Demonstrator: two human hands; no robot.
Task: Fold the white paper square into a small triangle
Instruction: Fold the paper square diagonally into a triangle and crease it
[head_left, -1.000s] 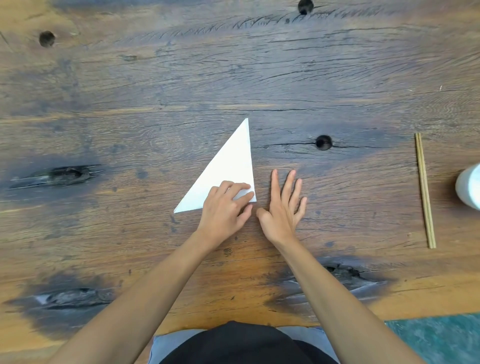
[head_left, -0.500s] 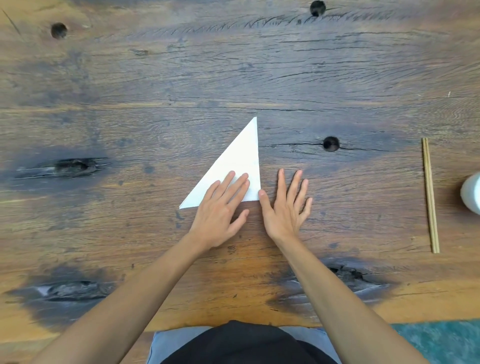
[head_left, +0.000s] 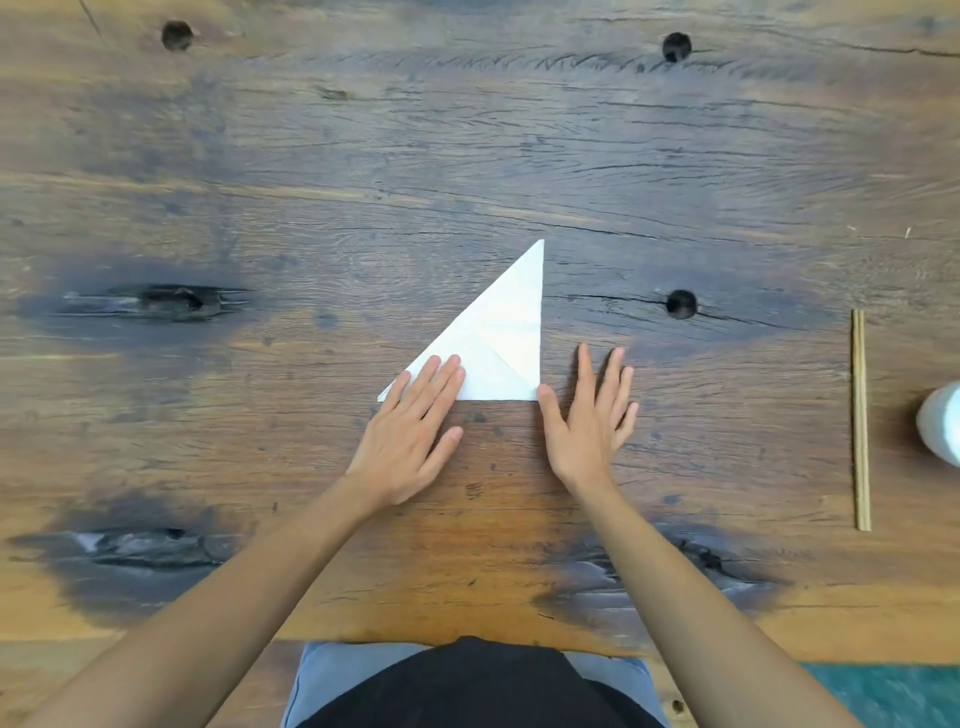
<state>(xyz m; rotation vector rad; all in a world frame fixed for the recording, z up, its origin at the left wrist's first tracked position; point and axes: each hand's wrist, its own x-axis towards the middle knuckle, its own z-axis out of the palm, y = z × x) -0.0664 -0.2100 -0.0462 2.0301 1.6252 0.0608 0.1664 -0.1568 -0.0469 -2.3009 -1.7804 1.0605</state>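
The white paper (head_left: 506, 338) lies flat on the wooden table (head_left: 467, 156) as a folded triangle, its apex pointing away from me and a diagonal crease running to its near right corner. My left hand (head_left: 410, 436) is flat and open, its fingertips resting on the triangle's near left corner. My right hand (head_left: 589, 415) lies flat on the table just right of the paper, fingers spread, with its thumb tip touching the near right corner. Neither hand grips anything.
A pair of wooden chopsticks (head_left: 860, 421) lies lengthwise at the right. A white round object (head_left: 943, 423) sits cut off at the right edge. Dark knot holes (head_left: 680, 304) mark the table. My lap is at the near edge.
My left hand uncurled and slid left along the paper's near edge to its left corner, uncovering the crease. My right hand stayed flat beside the right corner.
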